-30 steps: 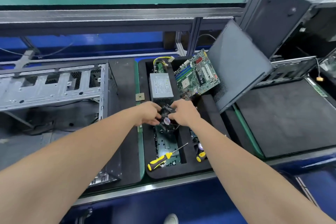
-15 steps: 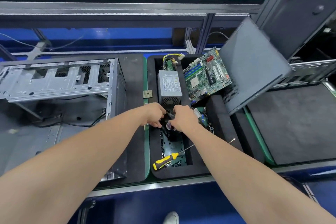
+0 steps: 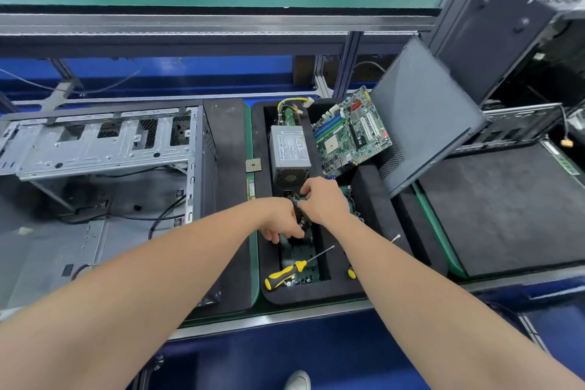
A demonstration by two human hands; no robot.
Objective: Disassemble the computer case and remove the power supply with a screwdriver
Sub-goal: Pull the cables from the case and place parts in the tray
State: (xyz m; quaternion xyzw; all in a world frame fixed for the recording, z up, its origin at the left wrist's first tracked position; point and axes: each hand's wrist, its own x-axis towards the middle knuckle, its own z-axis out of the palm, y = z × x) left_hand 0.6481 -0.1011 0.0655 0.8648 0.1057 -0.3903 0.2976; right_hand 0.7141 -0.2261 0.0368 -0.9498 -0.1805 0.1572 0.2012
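Note:
The opened computer case (image 3: 104,149) lies on the left with its bare metal frame up. The grey power supply (image 3: 289,149) sits in the black foam tray (image 3: 364,199), with its yellow cables (image 3: 292,103) at the far end. Just in front of it, my left hand (image 3: 280,220) and my right hand (image 3: 323,199) together grip a small black cooling fan (image 3: 299,215), mostly hidden by my fingers. A yellow-and-black screwdriver (image 3: 289,272) lies in the tray's near slot.
A green motherboard (image 3: 351,131) leans in the tray beside a grey side panel (image 3: 424,111). A CPU chip (image 3: 254,165) lies on the foam left of the tray. A second screwdriver handle (image 3: 351,272) shows by my right forearm. Black foam pad (image 3: 506,206) at right; another case (image 3: 519,35) beyond.
Both hands have kept hold of the fan and shifted it slightly toward the power supply, turning it between them. The view has tilted a little.

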